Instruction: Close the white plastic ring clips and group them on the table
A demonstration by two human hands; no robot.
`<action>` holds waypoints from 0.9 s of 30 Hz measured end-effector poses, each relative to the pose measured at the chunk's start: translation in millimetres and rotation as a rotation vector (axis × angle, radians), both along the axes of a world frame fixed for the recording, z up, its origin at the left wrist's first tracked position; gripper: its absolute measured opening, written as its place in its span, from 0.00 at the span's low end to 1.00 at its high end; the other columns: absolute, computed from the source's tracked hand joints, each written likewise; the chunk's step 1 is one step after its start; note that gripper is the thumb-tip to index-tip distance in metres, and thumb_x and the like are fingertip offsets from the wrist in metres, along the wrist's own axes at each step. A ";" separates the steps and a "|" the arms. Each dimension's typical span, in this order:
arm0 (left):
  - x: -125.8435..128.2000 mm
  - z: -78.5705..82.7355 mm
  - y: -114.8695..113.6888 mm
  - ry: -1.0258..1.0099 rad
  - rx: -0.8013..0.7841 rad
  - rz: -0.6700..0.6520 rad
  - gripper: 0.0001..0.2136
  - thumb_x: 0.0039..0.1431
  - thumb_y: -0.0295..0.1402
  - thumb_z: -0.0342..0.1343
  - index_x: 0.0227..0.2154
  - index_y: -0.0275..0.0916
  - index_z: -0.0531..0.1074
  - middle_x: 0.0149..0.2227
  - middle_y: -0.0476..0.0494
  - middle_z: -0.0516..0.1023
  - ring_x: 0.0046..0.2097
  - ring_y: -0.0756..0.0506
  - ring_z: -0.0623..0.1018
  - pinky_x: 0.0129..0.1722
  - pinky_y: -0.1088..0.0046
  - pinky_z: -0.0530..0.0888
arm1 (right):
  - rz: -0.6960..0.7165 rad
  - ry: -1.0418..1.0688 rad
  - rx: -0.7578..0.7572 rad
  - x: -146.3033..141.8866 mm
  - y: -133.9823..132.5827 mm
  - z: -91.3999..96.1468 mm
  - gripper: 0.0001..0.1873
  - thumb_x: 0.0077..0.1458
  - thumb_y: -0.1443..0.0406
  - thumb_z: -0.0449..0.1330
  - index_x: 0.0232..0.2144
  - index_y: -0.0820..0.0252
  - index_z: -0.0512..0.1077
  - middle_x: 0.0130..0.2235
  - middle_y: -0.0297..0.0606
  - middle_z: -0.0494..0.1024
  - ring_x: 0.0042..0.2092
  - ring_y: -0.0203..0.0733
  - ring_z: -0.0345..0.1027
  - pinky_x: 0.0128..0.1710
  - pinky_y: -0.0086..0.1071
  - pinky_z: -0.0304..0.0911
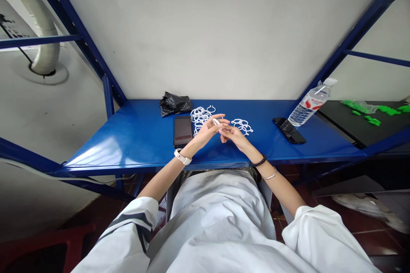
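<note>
My left hand [207, 131] and my right hand [235, 134] meet above the front middle of the blue table. Between their fingers is a white plastic ring [216, 122], seen partly edge-on and half covered by the fingertips. Both hands are closed around it. Just behind my left hand lies a pile of white plastic rings [200, 114] with small round tabs. A smaller group of the same rings [242, 126] rests to the right, beyond my right hand.
A dark tablet-like device [182, 131] lies left of the hands, with a crumpled black plastic bag [174, 104] behind it. On the right are a black phone [290, 130] and a water bottle [310, 104]. Green pieces [373, 120] lie on a neighbouring dark table. Blue frame posts [96, 59] flank the table.
</note>
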State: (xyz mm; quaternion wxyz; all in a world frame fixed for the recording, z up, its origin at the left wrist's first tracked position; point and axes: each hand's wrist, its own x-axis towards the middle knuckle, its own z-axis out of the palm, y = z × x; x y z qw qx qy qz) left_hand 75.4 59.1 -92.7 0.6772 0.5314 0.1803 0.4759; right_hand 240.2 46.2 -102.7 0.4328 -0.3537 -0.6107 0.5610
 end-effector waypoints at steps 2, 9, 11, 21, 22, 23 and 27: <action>0.0 -0.3 0.4 -0.012 -0.025 -0.002 0.26 0.54 0.41 0.67 0.54 0.38 0.70 0.51 0.35 0.79 0.51 0.40 0.79 0.44 0.70 0.73 | 0.008 -0.012 0.019 -0.2 -0.7 1.2 0.22 0.49 0.47 0.69 0.32 0.59 0.77 0.20 0.31 0.74 0.24 0.34 0.65 0.26 0.30 0.58; -1.3 -0.9 2.7 -0.018 -0.067 -0.048 0.27 0.56 0.41 0.63 0.56 0.37 0.68 0.52 0.33 0.79 0.52 0.38 0.79 0.42 0.69 0.73 | 0.043 -0.041 0.045 -0.8 -3.9 4.4 0.22 0.51 0.47 0.68 0.35 0.60 0.76 0.21 0.31 0.75 0.24 0.34 0.67 0.28 0.29 0.60; -1.7 -0.7 3.2 -0.014 -0.062 -0.064 0.27 0.56 0.41 0.62 0.57 0.37 0.67 0.52 0.33 0.79 0.51 0.38 0.79 0.42 0.69 0.73 | 0.056 -0.052 0.039 -0.9 -4.3 5.0 0.23 0.52 0.46 0.67 0.37 0.61 0.76 0.21 0.31 0.75 0.24 0.34 0.67 0.28 0.29 0.60; -0.8 -1.0 3.3 0.027 -0.043 -0.057 0.25 0.56 0.39 0.60 0.57 0.38 0.68 0.52 0.35 0.80 0.49 0.41 0.79 0.41 0.71 0.72 | 0.030 -0.079 0.092 0.0 -1.9 1.4 0.26 0.51 0.44 0.66 0.36 0.60 0.75 0.19 0.30 0.74 0.22 0.34 0.67 0.25 0.28 0.61; -0.6 -1.0 2.9 0.028 -0.044 -0.052 0.25 0.56 0.38 0.60 0.56 0.38 0.68 0.52 0.35 0.80 0.49 0.41 0.80 0.41 0.71 0.72 | 0.023 -0.081 0.100 0.2 -1.9 1.2 0.26 0.51 0.44 0.66 0.36 0.61 0.75 0.18 0.30 0.74 0.21 0.34 0.66 0.24 0.28 0.60; -0.3 -0.9 2.5 0.031 -0.045 -0.048 0.24 0.56 0.38 0.60 0.56 0.38 0.69 0.52 0.35 0.80 0.48 0.41 0.80 0.41 0.71 0.72 | 0.018 -0.085 0.108 0.4 -1.9 0.9 0.26 0.51 0.44 0.66 0.36 0.61 0.76 0.18 0.30 0.74 0.21 0.34 0.66 0.24 0.28 0.60; 0.4 0.6 -0.2 0.058 -0.043 -0.037 0.23 0.56 0.38 0.61 0.54 0.39 0.70 0.50 0.37 0.80 0.47 0.43 0.80 0.42 0.70 0.72 | -0.010 -0.113 0.142 1.6 -1.5 -0.2 0.27 0.50 0.43 0.66 0.35 0.62 0.77 0.16 0.29 0.72 0.18 0.33 0.62 0.21 0.29 0.58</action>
